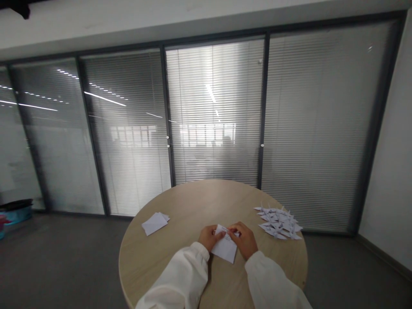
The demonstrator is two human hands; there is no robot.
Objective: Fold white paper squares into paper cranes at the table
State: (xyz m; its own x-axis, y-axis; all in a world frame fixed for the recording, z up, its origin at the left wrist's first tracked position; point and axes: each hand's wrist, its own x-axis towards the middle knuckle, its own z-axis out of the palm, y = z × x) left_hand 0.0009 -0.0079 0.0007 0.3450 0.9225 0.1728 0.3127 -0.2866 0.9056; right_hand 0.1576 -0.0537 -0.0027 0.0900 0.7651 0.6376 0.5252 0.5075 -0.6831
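A white sheet of paper (226, 247) with some print on it lies folded on the round wooden table (180, 257), right in front of me. My left hand (210, 237) pinches its left edge with curled fingers. My right hand (245, 238) is closed on its upper right part, fingers pressed down on the fold. Both sleeves are white.
A small stack of white paper squares (155, 222) lies on the table's left side. A pile of several folded paper cranes (279, 222) sits at the right edge. Glass walls with closed blinds (212, 116) stand behind the table. A blue bin (14, 212) is on the floor far left.
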